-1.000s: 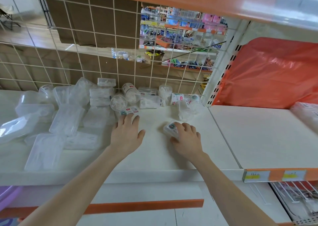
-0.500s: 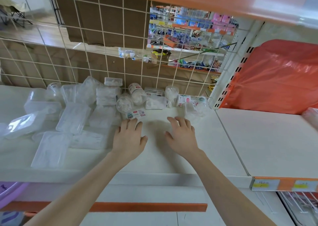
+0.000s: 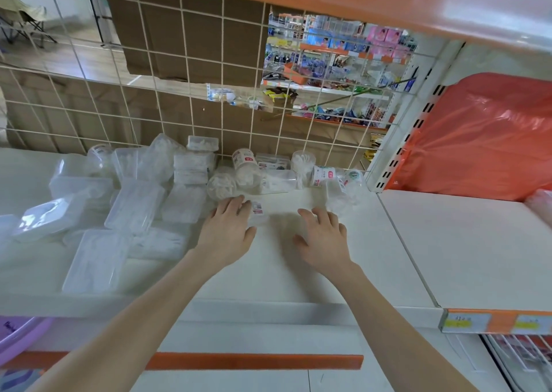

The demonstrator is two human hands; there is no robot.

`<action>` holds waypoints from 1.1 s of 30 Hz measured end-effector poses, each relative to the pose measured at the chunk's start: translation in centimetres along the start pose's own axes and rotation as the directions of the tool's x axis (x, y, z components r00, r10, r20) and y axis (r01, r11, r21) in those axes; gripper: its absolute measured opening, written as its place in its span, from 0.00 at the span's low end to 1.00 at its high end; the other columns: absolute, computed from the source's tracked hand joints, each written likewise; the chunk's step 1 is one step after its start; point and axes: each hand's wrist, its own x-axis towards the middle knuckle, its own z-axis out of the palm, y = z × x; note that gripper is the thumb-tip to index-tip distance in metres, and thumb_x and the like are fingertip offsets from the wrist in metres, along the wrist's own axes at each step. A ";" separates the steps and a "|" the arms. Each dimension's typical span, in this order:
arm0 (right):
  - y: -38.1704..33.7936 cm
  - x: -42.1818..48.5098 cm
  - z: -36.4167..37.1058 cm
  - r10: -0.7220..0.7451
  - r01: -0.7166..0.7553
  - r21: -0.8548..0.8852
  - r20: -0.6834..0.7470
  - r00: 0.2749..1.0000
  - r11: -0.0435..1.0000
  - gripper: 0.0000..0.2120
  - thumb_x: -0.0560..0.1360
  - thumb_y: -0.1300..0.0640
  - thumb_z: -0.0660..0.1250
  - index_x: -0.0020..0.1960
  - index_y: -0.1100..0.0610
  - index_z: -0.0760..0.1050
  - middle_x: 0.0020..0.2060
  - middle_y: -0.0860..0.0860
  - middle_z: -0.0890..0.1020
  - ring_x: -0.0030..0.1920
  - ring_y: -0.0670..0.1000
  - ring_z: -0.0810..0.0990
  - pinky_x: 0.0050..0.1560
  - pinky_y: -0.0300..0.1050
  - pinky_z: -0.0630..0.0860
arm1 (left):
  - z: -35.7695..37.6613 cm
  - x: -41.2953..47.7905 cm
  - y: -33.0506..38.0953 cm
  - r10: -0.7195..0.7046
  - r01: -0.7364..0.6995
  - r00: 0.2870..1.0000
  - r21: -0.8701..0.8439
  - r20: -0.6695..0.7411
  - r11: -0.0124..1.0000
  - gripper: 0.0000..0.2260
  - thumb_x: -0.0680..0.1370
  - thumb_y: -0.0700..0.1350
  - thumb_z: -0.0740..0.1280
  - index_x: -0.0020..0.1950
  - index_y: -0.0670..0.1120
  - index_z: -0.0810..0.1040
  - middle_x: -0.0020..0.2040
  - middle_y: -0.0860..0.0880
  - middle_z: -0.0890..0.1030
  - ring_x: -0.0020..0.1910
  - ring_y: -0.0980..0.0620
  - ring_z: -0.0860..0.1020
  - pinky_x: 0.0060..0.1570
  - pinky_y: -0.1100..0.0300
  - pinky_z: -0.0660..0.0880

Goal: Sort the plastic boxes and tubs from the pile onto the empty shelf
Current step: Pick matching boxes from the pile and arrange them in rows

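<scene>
Pile of clear plastic boxes (image 3: 134, 203) and round tubs (image 3: 245, 167), all glossy and see-through, sits far left on the white shelf (image 3: 298, 272). Left hand (image 3: 227, 230) lies palm-down, fingers on a small labelled tub (image 3: 257, 212). Right hand (image 3: 324, 239) is flat, spread, empty; a second ago it covered a small tub.
</scene>
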 end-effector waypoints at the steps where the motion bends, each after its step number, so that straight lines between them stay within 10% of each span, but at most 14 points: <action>1: 0.1 -0.1 -0.1 0.017 -0.017 -0.002 0.004 1.000 1.000 0.25 0.77 0.52 0.58 0.72 0.50 0.57 0.70 0.53 0.61 0.70 0.56 0.58 0.66 0.51 0.59 | 0.1 0.2 0.1 -0.005 0.004 0.999 0.018 0.036 1.000 0.21 0.76 0.48 0.59 0.67 0.38 0.70 0.66 0.40 0.70 0.66 0.40 0.69 0.57 0.47 0.71; 6: 1.1 -0.7 -0.3 0.101 -0.101 -0.006 0.000 0.995 0.995 0.25 0.76 0.52 0.60 0.71 0.50 0.59 0.69 0.53 0.63 0.68 0.57 0.60 0.63 0.52 0.62 | 0.8 0.5 1.1 -0.009 0.007 1.000 0.100 0.025 0.995 0.24 0.77 0.49 0.62 0.69 0.40 0.66 0.70 0.42 0.65 0.68 0.44 0.65 0.60 0.48 0.67; 11: 2.0 -1.1 -0.8 0.188 -0.194 0.139 0.061 0.980 0.971 0.29 0.73 0.52 0.64 0.72 0.50 0.59 0.68 0.54 0.64 0.67 0.59 0.62 0.63 0.53 0.64 | 0.9 0.0 0.7 0.088 -0.087 0.996 0.107 -0.001 0.990 0.22 0.55 0.43 0.79 0.46 0.41 0.81 0.44 0.43 0.81 0.40 0.42 0.80 0.31 0.52 0.77; 19: 2.3 -1.5 -0.2 0.254 -0.255 0.303 0.046 0.966 0.918 0.27 0.71 0.56 0.66 0.69 0.51 0.64 0.64 0.54 0.68 0.63 0.59 0.64 0.60 0.50 0.66 | 0.9 -1.6 0.5 0.168 -0.169 0.986 -0.059 -0.020 0.984 0.20 0.68 0.50 0.56 0.52 0.46 0.81 0.50 0.44 0.80 0.52 0.45 0.72 0.38 0.50 0.78; 28: 2.2 -2.8 0.7 0.278 -0.250 0.320 -0.042 0.960 0.914 0.27 0.69 0.57 0.68 0.67 0.53 0.68 0.63 0.53 0.71 0.61 0.58 0.67 0.55 0.48 0.66 | 1.1 -2.2 0.7 -0.053 0.066 0.996 -0.220 0.067 0.973 0.24 0.72 0.51 0.64 0.67 0.44 0.72 0.67 0.38 0.68 0.65 0.36 0.67 0.56 0.43 0.70; 33: 2.1 -3.7 1.0 0.329 -0.299 0.271 -0.074 0.941 0.915 0.27 0.70 0.56 0.67 0.69 0.52 0.66 0.64 0.52 0.69 0.62 0.58 0.66 0.57 0.49 0.64 | 1.6 -2.1 0.1 -0.083 0.093 0.995 -0.285 0.047 0.954 0.27 0.65 0.55 0.57 0.57 0.40 0.76 0.52 0.38 0.76 0.46 0.36 0.77 0.45 0.45 0.76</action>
